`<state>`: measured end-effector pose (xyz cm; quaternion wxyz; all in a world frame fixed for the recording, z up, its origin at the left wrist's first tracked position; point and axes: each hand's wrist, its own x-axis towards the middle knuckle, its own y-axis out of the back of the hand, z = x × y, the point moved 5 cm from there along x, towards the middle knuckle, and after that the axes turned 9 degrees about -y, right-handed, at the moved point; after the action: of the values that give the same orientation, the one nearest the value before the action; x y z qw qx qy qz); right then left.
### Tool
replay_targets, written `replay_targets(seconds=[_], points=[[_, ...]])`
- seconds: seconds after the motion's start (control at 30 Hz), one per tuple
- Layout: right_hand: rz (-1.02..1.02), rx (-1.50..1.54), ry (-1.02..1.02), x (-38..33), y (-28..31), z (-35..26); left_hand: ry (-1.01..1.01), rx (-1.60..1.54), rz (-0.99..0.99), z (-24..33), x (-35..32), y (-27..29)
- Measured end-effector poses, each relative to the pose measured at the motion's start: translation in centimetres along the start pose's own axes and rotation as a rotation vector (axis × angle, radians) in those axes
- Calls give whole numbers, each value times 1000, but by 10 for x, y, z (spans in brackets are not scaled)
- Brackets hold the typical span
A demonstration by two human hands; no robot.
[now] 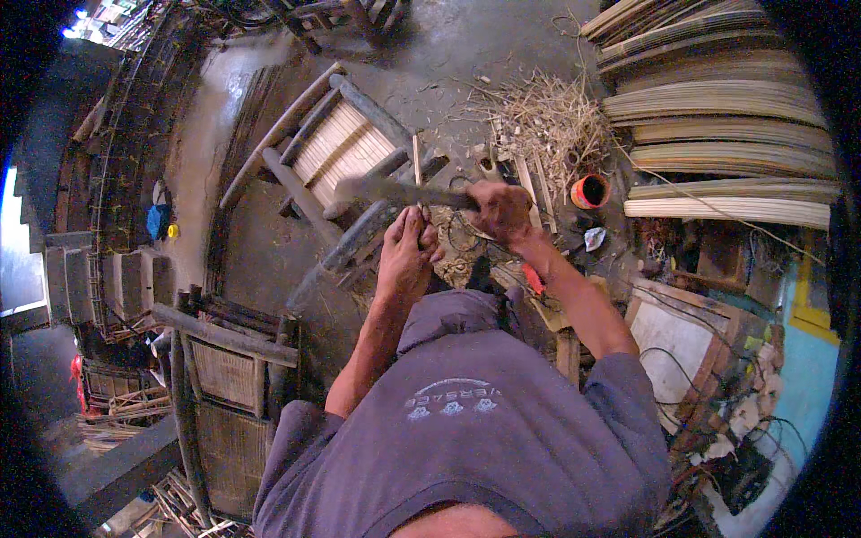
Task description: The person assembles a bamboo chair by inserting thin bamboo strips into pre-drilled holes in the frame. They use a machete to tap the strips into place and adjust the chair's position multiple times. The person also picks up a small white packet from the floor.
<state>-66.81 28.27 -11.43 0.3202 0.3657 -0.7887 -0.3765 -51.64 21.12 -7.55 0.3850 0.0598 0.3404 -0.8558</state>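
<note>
The right hand (499, 212) is clamped on a blurred tool (404, 193), while the left hand (410, 251), fingers closed, perhaps steadies something hidden near the chair (343, 152) ahead.

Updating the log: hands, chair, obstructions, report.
Right hand grips blurred tool. Left hand curled, contents unclear. Slatted chair beyond; tool partly covers it in view.

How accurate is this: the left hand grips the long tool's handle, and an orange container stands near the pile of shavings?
One thing is wrong: the right hand grips the handle of the long tool, as the head view shows. The orange container does stand near the pile of shavings.
</note>
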Motion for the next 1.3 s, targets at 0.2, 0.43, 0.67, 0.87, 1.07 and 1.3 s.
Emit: replay_targets(seconds=[0.2, 0.43, 0.67, 0.87, 1.07, 1.3], points=[[156, 109, 98, 16, -1, 25, 59, -147, -3, 0, -2, -1], [38, 145, -6, 12, 15, 20, 150, -325, -59, -2, -1, -4], [-33, 3, 40, 16, -5, 17, 175, -299, 21, -5, 4, 2], [145, 154, -536, 28, 43, 95, 44, 323, -124, 9, -17, 13], [90, 371, 83, 33, 34, -6, -85, 758, -329, 9, 18, 19], [335, 360, -150, 13, 3, 18, -210, 107, -59, -28, 31, 26]])
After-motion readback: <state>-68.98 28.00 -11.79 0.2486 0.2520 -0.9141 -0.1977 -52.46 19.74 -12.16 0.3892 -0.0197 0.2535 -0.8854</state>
